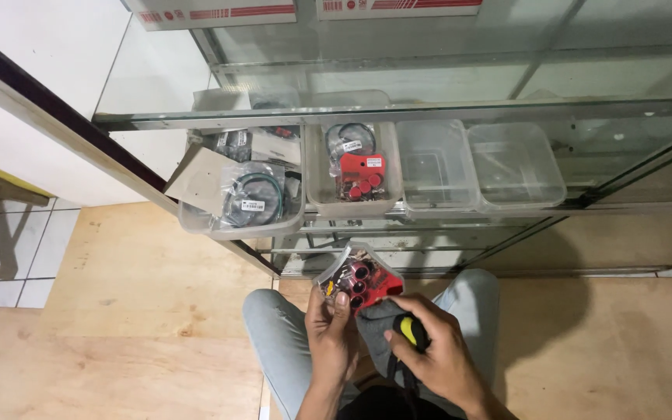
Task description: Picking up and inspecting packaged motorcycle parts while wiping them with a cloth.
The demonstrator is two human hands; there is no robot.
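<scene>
Clear packet [358,278] of red parts, light and crinkly, looked slippery.
Left hand [331,330] fingers pinched its 7 o'clock corner; right hand [433,350] clamped a yellow-black tool [411,330].

Both hands meet above the knees; left hand [332,336] fingers curled upward, right hand [435,351] clenched, knuckles up.

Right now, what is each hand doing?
Left hand: closed on a clear packet of red parts.
Right hand: gripping a yellow-and-black handle.
</scene>
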